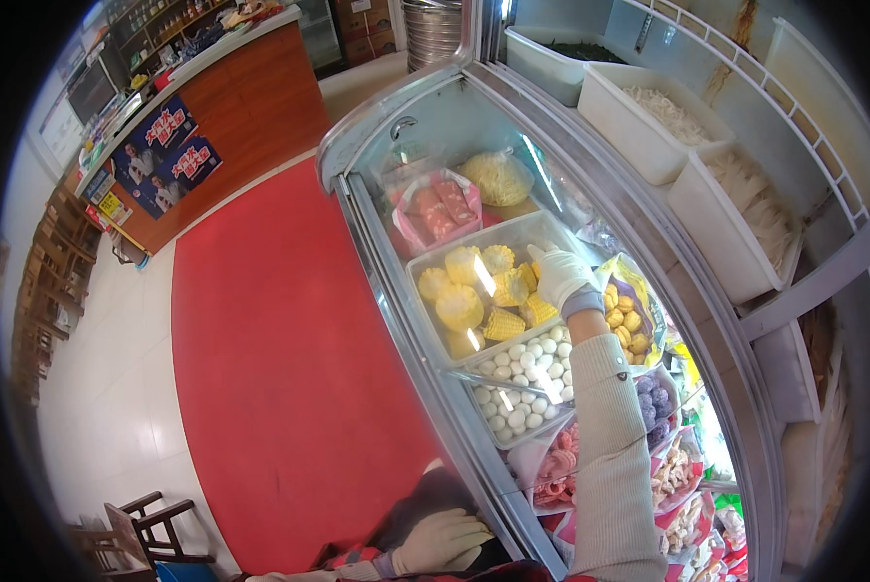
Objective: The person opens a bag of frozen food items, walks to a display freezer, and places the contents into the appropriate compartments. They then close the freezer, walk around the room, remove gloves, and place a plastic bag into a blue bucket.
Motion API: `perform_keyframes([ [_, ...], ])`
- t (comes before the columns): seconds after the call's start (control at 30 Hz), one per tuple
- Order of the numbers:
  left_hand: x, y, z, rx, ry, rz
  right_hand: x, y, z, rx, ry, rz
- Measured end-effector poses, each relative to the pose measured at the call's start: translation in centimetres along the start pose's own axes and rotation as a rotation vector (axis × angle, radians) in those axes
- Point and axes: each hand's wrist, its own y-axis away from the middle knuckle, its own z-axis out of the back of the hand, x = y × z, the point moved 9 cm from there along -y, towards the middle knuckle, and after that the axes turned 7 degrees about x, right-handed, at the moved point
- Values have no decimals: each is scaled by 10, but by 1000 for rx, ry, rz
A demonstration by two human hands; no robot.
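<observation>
My right hand (560,275), in a white glove, reaches into a glass-topped display freezer (435,393). It is over the right side of a clear plastic box (435,262) of corn cob pieces (460,305). Its fingers touch or nearly touch the corn there; whether they grip a piece is hidden. Beside that box are a box of white balls (519,371) and an open bag of yellow-brown pieces (625,320). At the bottom, my gloved left hand (441,540) lies palm down with fingers fairly straight, close to my body and the freezer's near edge. Its palm side is hidden.
Inside the freezer are a pink-edged bag (439,207), a bag of yellow strands (498,178), purple balls (653,407) and pink curled pieces (557,465). White tubs (642,120) stand on the right shelf. A metal frame (817,269) crosses there. Left are red carpet (289,378), a wooden counter (253,131) and a chair (148,527).
</observation>
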Motion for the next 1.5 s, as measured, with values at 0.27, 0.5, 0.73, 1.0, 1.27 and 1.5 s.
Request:
perform_keyframes([
  [0.27,-1,3,1,-66,-57,-5,-20,-14,-13,-74,-10,-45],
  [0.5,-3,0,2,-47,-46,-30,-15,41,50,-417,-225,-121],
  [0.73,-2,0,0,-15,-7,28,51,81,72,-271,-708,689],
  [1.0,-2,1,3,-35,2,16,32,50,19,114,-492,253],
  [1.27,2,1,-4,49,-4,49,29,41,29,348,-785,264],
  [1.5,3,0,-4,34,-8,51,-23,7,27,0,-955,75],
])
